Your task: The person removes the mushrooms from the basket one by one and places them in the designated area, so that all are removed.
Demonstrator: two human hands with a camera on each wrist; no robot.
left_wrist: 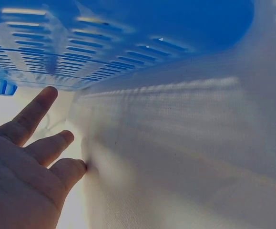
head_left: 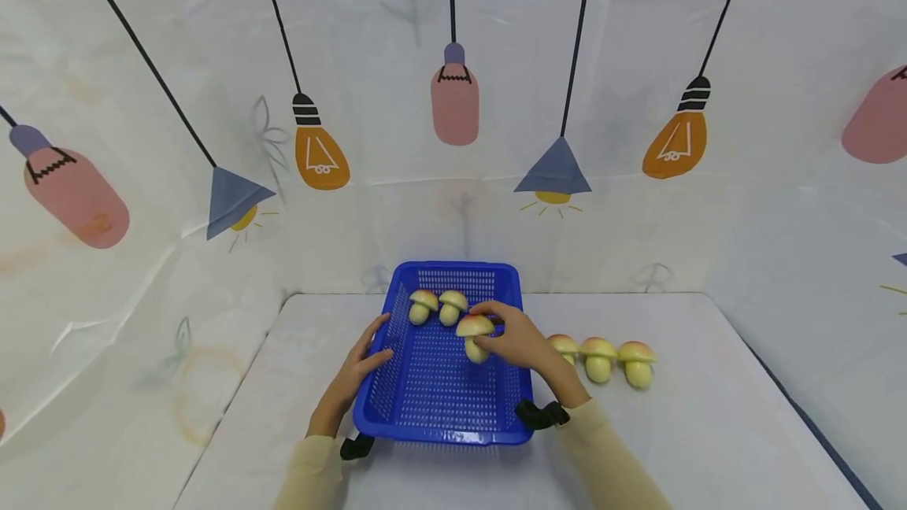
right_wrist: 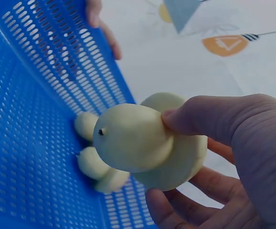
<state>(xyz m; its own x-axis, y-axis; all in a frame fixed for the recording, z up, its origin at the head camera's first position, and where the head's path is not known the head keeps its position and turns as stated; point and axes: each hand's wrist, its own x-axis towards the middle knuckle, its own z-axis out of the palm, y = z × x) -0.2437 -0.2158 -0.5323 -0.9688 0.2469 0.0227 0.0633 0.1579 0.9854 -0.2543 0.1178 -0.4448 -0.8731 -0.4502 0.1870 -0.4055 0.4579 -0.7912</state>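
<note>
A blue plastic basket (head_left: 446,408) stands on the white table, with two toy mushrooms (head_left: 423,301) (head_left: 452,304) at its far end. My left hand (head_left: 352,372) holds the basket's left rim, thumb over the edge and other fingers along the outside. In the left wrist view, some fingers of that hand (left_wrist: 37,157) are spread beside the slotted wall. My right hand (head_left: 520,341) pinches a third toy mushroom (head_left: 476,327) above the basket. In the right wrist view, the thumb presses on the held mushroom (right_wrist: 133,138) where stem meets cap, with fingers around the cap.
Right of the basket, three more toy mushrooms (head_left: 563,346) (head_left: 598,360) (head_left: 637,364) stand in a row on the white table (head_left: 708,431); my right hand and forearm partly cover the nearest. A white sheet printed with lamps (head_left: 616,242) hangs behind the table.
</note>
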